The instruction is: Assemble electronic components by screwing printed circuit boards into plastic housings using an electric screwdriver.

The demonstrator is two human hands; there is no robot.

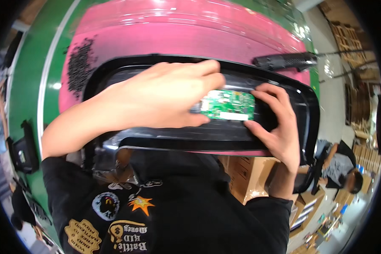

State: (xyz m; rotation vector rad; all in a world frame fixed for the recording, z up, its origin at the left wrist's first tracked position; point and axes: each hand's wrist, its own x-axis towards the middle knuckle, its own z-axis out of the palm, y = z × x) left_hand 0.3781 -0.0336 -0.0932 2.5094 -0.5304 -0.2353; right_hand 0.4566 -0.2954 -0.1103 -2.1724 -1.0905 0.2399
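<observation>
Two hands of ours meet over a long black tray (156,142), one at each end of a green circuit board (229,106). Our right hand (279,116) grasps the board's right end, fingertips at the far corner and thumb at the near one. Our left hand (161,98) reaches across from the left, its thumb beside the near left corner and its curled fingers over the far left one; it is blurred, so we cannot tell whether these fingers grip the board or only touch it. The board is over the middle of the tray, right of its centre, though we cannot tell whether it rests on the tray's floor. Beneath the tray we see a pink mat (178,40), with a heap of small black pieces (80,65) at the left and a black cylindrical tool (285,61) beyond the tray's far right rim.
</observation>
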